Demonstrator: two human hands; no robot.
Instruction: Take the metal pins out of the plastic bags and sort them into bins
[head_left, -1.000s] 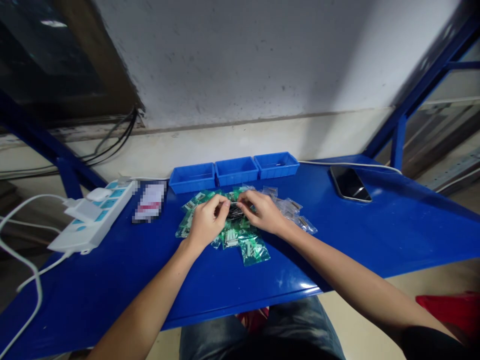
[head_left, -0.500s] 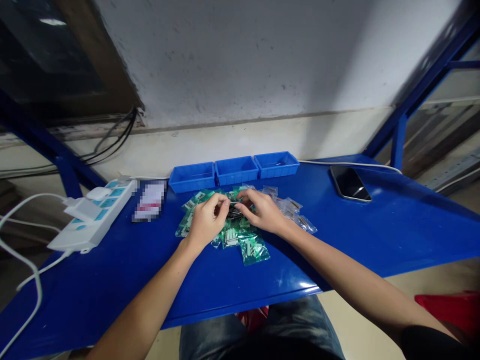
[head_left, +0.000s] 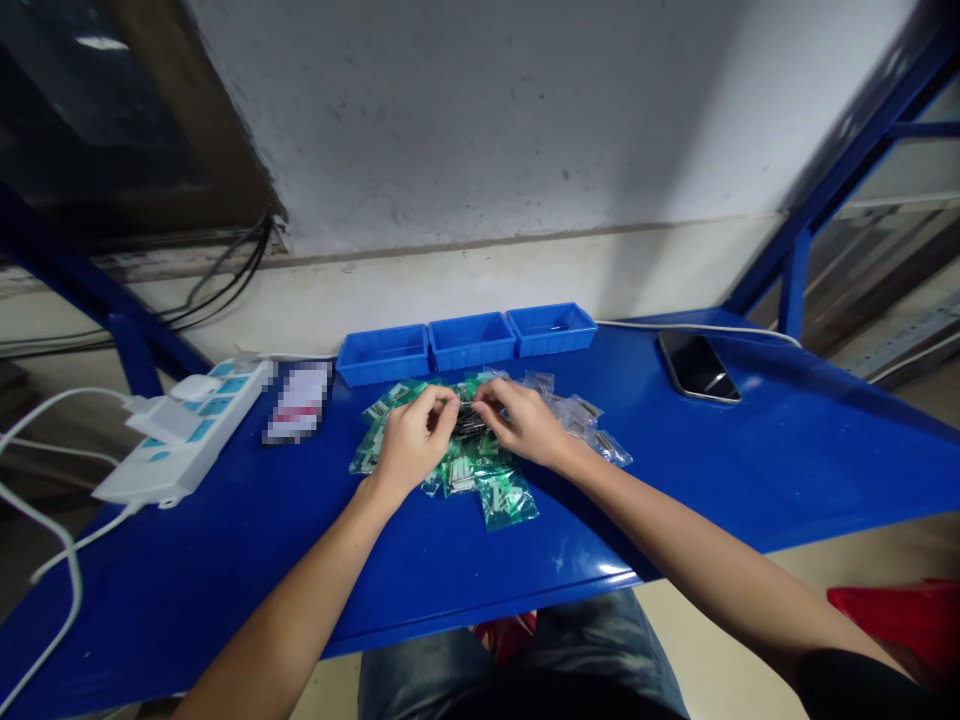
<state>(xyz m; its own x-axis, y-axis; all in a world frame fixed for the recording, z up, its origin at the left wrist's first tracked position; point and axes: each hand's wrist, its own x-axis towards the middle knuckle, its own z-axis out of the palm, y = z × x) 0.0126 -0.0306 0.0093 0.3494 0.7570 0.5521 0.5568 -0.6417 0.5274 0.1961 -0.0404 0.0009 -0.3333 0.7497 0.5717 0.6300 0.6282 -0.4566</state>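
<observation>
Both my hands meet over a pile of small plastic bags on the blue table. My left hand (head_left: 414,432) is closed, thumb and forefinger pinched together at the pile's middle. Facing it, my right hand (head_left: 519,420) pinches too, its fingertips a short gap from the left ones. Something small and thin seems to lie between the fingertips, too small to name. Dark thin pieces (head_left: 471,422) show just below them. Green-tinted bags (head_left: 508,498) with pale parts inside lie around and under my hands. Clear bags (head_left: 577,412) with small parts lie right of my right hand.
Three blue bins (head_left: 471,342) stand in a row behind the pile, against the wall. A white power strip (head_left: 187,430) with plugs and cables is at left, beside a blurred-out card (head_left: 298,402). A phone (head_left: 699,366) lies on the table (head_left: 787,460) at right.
Both hands stay almost in place, with only slight shifts of the fingertips. The bags and bins have not moved.
</observation>
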